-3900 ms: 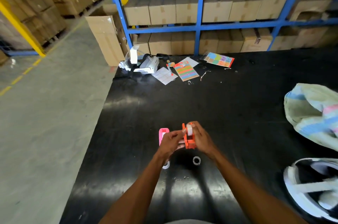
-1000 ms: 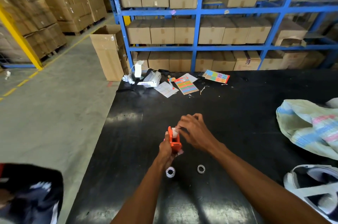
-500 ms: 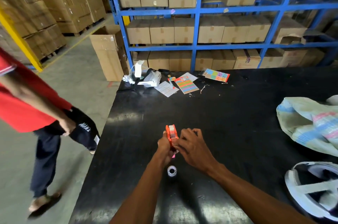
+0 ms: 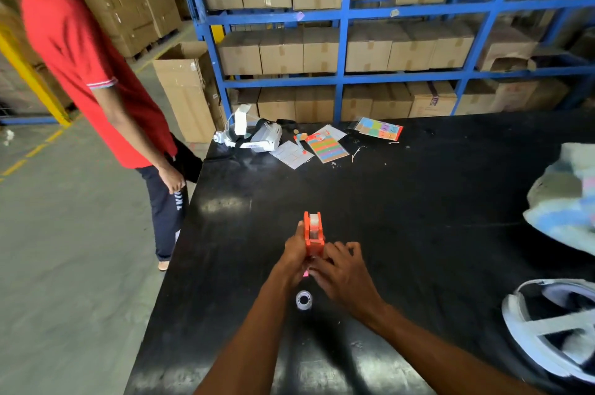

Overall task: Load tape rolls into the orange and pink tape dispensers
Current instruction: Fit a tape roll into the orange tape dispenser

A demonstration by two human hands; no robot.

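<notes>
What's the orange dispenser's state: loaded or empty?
Loaded. A pale roll sits between the side walls of the dispenser, which the left hand grips. A spare roll lies loose on the table.

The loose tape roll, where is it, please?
Head view, lower centre: the tape roll lies on the black table between both forearms, below the orange dispenser.
</notes>
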